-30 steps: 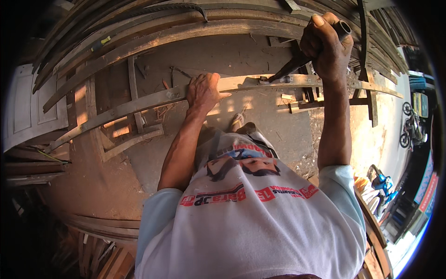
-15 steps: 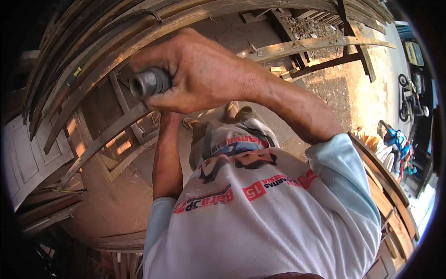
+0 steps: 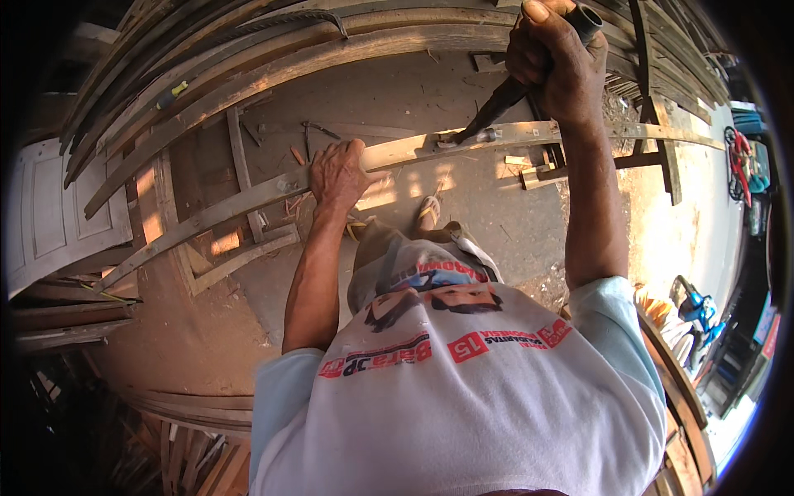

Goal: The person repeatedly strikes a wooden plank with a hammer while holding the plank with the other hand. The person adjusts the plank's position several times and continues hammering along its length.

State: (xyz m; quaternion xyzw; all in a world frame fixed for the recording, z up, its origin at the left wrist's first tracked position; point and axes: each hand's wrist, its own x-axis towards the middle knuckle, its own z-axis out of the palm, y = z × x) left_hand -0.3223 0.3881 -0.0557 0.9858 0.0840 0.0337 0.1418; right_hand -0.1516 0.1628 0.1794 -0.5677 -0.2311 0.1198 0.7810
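A long, narrow wooden board (image 3: 397,152) lies across in front of me. My left hand (image 3: 339,175) is clasped over it left of the middle, fingers wrapped around its far edge and thumb at the near side. Farther right and raised above the board, my right hand (image 3: 559,66) is closed in a fist around the dark grip of a claw hammer (image 3: 499,101). The hammer slants down to the left, and its metal head rests on the top face of the board; the exact contact of its claw is too small to make out.
Long planks (image 3: 364,51) are stacked along the far side. A screwdriver with a yellow-and-dark handle (image 3: 172,95) lies on them at left. A white panelled door (image 3: 62,211) leans at far left. Wooden offcuts (image 3: 533,175) lie on the floor beyond my feet. Trestle legs (image 3: 653,157) stand at right.
My right hand has swung from the left, close to the camera, out to the far right, and the hammer head is now down on the board. My left hand, hidden before, now shows on the board.
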